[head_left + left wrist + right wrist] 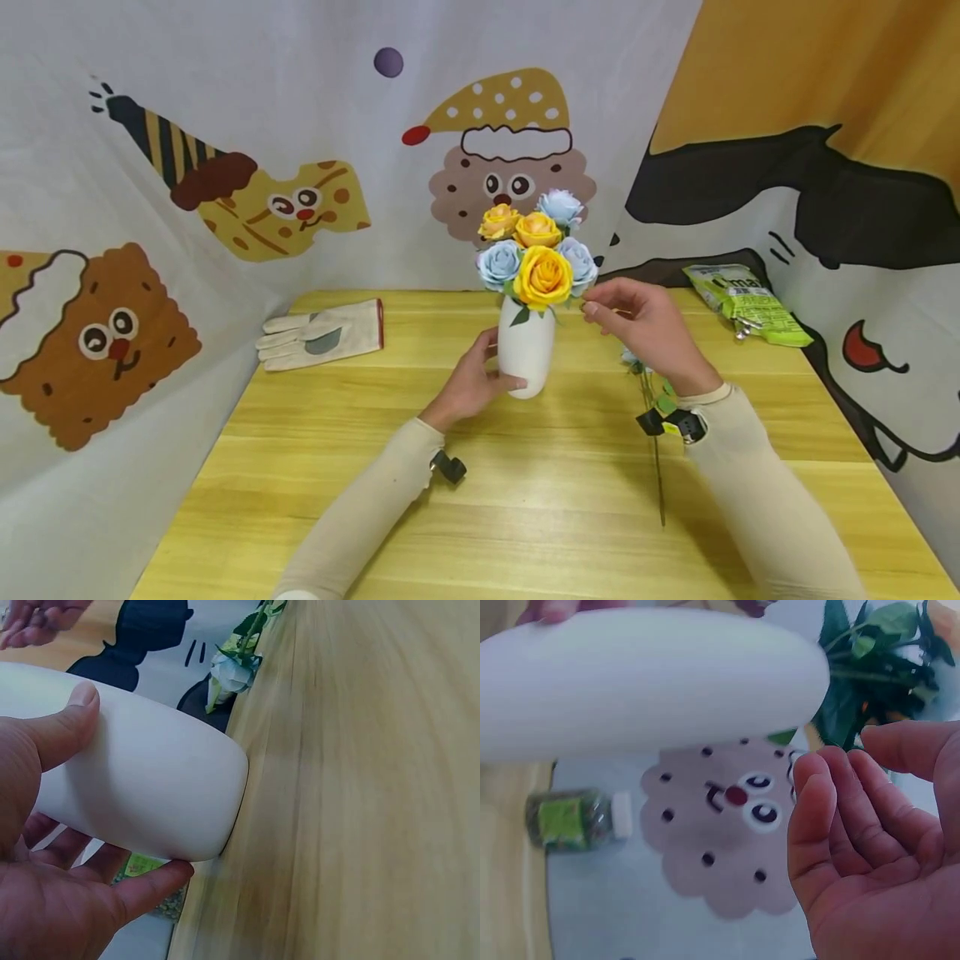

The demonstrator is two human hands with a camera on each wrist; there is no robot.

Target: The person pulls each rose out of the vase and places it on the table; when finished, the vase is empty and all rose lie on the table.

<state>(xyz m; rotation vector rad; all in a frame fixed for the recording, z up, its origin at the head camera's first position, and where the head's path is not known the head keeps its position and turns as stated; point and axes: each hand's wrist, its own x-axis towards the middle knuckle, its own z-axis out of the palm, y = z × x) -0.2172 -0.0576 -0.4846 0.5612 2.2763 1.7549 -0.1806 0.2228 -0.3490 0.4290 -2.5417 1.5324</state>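
Note:
A white vase (527,350) holds several yellow roses (543,276) and blue roses (499,263) with green leaves. My left hand (472,379) grips the vase around its lower body, thumb on the near side, in the left wrist view too (67,847). The vase is tilted. My right hand (641,329) is at the right of the bouquet, fingertips by the leaves below the blooms. In the right wrist view its fingers (855,817) curve loosely towards the thumb, with a small gap beside the dark green leaves (855,690).
A long-stemmed blue rose (634,360) lies on the wooden table (525,517) below my right forearm. A work glove (324,335) lies at the back left. A green snack bag (746,304) lies at the back right. A bottle with a green label (574,819) stands behind the vase.

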